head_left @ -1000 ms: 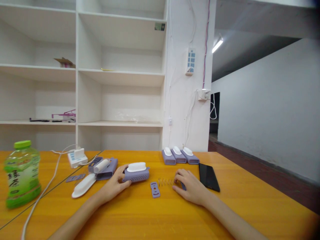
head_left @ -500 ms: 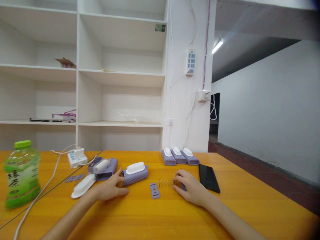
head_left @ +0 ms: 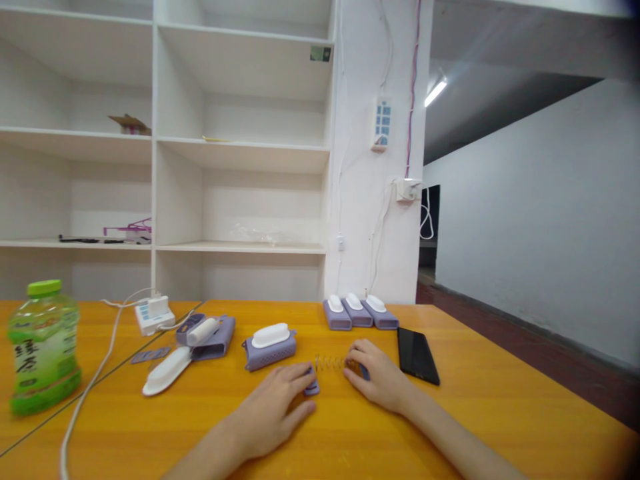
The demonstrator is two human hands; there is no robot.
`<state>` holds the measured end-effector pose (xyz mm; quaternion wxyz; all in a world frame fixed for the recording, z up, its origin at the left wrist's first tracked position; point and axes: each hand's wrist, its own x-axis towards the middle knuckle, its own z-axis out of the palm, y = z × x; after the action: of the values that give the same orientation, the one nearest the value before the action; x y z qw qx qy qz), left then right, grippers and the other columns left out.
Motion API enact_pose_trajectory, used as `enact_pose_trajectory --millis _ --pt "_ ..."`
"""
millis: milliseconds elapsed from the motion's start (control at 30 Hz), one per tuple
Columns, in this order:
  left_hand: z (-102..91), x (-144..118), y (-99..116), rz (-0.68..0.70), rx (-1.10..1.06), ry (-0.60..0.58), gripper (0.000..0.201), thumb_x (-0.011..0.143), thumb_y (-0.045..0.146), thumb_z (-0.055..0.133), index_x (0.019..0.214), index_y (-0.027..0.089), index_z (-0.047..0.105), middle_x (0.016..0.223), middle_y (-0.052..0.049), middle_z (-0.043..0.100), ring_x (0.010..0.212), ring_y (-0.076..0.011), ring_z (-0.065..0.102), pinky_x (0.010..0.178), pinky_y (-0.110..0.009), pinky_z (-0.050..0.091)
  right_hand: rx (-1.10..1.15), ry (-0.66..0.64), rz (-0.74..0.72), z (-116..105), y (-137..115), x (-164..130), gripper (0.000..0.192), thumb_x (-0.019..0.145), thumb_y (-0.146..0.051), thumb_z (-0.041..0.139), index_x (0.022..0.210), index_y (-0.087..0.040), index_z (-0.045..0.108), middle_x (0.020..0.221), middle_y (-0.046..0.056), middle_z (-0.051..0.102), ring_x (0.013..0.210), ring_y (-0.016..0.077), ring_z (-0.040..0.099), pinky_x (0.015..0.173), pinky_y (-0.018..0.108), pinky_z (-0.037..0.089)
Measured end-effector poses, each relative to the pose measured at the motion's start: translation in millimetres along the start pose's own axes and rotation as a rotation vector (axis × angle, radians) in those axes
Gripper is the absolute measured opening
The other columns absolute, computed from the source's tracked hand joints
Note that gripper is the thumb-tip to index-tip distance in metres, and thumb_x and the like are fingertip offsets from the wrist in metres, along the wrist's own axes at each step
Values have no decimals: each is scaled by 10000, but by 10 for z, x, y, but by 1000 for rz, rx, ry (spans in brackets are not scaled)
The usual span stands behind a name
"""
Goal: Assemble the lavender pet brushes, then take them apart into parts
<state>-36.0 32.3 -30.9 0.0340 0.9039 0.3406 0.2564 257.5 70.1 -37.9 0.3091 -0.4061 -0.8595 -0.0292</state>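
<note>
The left hand [head_left: 273, 407] lay palm down on the orange wooden worktop [head_left: 350, 440], fingers loosely spread, its fingertips resting over a small flat lilac plastic plate [head_left: 313, 387] so that only the plate's far edge showed. It gripped nothing. The right hand [head_left: 377, 377] rested just beside it to the right, fingers curled down onto the worktop with a small lilac part [head_left: 367, 375] tucked under them; whether the fingers actually pinched that part could not be told. Between the two hands, just beyond the fingertips, lay a thin coiled metal spring [head_left: 330, 363], touching or nearly touching the right hand's fingers.

Behind the left hand stood a lilac perforated plastic housing with a white oval cap [head_left: 270, 347], apart from the hand. Further left lay an opened lilac housing with a white cylinder [head_left: 206, 335], a loose white oval cover [head_left: 167, 371] and a white power strip [head_left: 154, 315] with its cable. A green-capped drink bottle [head_left: 44, 347] stood at the far left. Three assembled lilac units [head_left: 357, 312] sat in a row by the pillar, and a black phone [head_left: 417, 355] lay right of the right hand.
</note>
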Motion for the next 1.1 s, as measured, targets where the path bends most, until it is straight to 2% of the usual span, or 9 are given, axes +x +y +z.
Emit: enact_pose_trajectory --millis 100,167,300,367,433,533,767,933,1100 --pt "20 24 6 -21 -8 -11 334 972 352 594 1295 282 646 1379 -56 647 1246 -246 606 1090 -372 452 17 6 5 -7 -6 1 96 941 -281 588 928 -213 655 966 66 616 943 242 578 875 382 485" --pt "-76 44 -14 -67 58 -1 219 941 393 637 1069 249 740 1169 -66 737 1082 -253 673 967 -358 504 35 4 7 -17 -12 3 107 941 -293 588 928 -215 659 963 68 622 941 243 584 875 383 491" --pt "-259 43 -48 -243 311 1 499 957 568 530 675 198 712 778 -106 723 815 -293 683 796 -411 503 83 -5 5 -29 -65 6 117 930 -317 613 944 -216 671 1001 73 636 969 241 600 898 377 499" --pt "-263 28 -37 -258 358 52 493 979 565 483 769 199 737 865 -128 736 902 -324 678 862 -451 488 107 -7 3 -18 -125 11 165 918 -350 647 1016 -221 674 1086 78 634 1036 244 600 946 379 491" --pt "-203 19 10 -189 316 122 372 973 518 529 1034 211 732 1112 -135 721 1075 -340 636 952 -463 461 172 -6 17 10 -204 20 316 886 -414 705 1137 -230 653 1194 85 616 1126 255 585 1011 388 470" --pt "-55 36 146 -87 222 172 461 925 477 636 1314 232 592 1342 -125 623 1210 -336 560 1020 -460 426 350 -13 70 71 -339 34 616 802 -529 783 1298 -230 575 1309 99 586 1226 278 552 1087 417 432" --pt "148 127 348 -69 221 65 106 968 321 605 978 237 669 1014 -56 725 978 -266 633 988 -477 374 573 -104 149 159 -684 -39 551 1028 -550 417 1486 -244 396 1517 117 458 1422 267 404 1211 499 281" --pt "208 108 270 -111 149 35 111 892 203 614 961 217 700 1034 -87 719 982 -279 623 936 -443 419 566 -200 12 171 -898 -80 737 977 -525 558 1575 -253 224 1632 120 268 1509 280 244 1247 509 193" --pt "236 90 253 -161 -104 108 186 875 148 602 896 238 764 1058 -79 715 1015 -255 635 892 -363 484 547 -205 -55 149 -938 -4 919 810 -567 766 1547 -270 304 1555 123 391 1442 313 359 1216 482 284"
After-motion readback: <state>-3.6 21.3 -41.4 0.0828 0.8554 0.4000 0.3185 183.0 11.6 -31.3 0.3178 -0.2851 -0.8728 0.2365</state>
